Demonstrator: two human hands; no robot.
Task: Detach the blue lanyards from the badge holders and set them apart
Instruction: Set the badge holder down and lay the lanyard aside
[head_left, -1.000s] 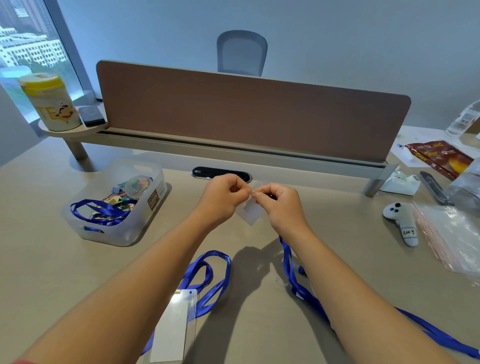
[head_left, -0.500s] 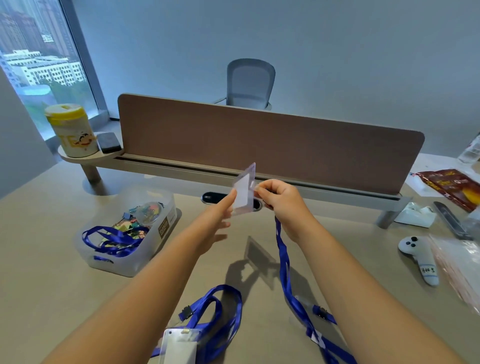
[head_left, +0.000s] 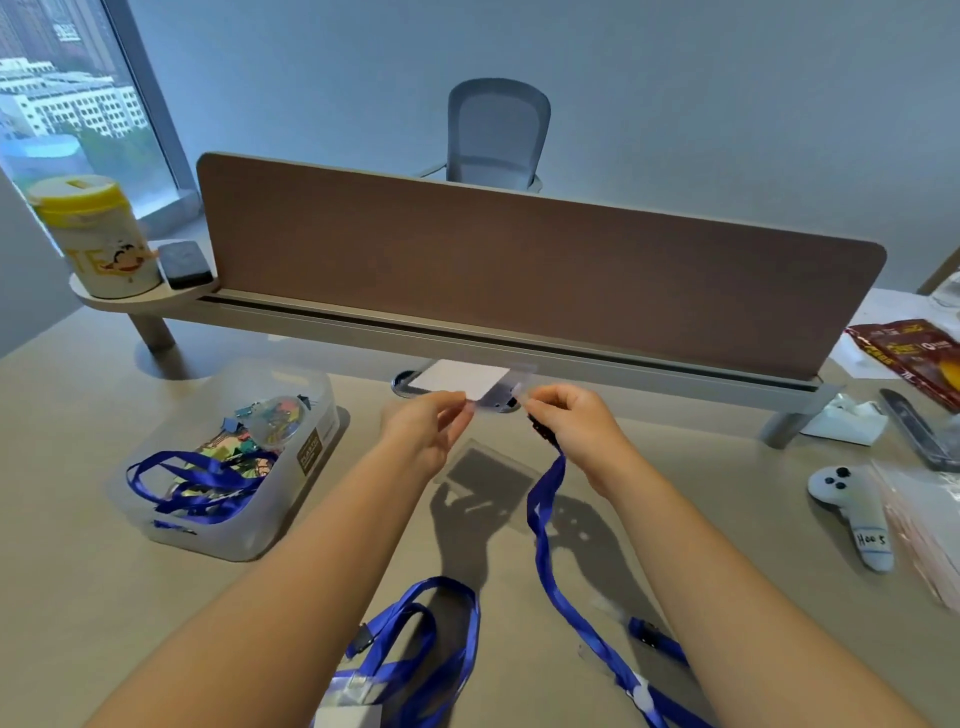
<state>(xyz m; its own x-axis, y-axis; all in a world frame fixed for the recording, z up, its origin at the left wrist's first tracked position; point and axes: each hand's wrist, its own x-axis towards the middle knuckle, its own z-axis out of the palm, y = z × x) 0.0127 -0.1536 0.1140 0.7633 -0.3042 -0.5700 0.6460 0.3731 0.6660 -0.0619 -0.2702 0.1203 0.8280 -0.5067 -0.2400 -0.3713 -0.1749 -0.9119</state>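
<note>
The left hand (head_left: 423, 431) pinches the badge holder (head_left: 467, 383); the right hand (head_left: 569, 423) is closed on the lanyard (head_left: 543, 499) clip. Pulling askew may tear the slot.

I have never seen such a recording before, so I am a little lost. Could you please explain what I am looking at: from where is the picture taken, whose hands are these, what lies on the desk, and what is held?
There is no machine here. A person wears a camera on the head, so you look down along both bare arms.

The left hand pinches a clear badge holder with a white card inside. The right hand grips the clip end of a blue lanyard, which trails down onto the desk. Whether the clip is already free of the holder is hard to tell.

Near the bottom edge lies a second lanyard, beside another holder. On the left stands a clear plastic bin with more lanyards and small colourful clips. On the right lies a white controller.
</note>
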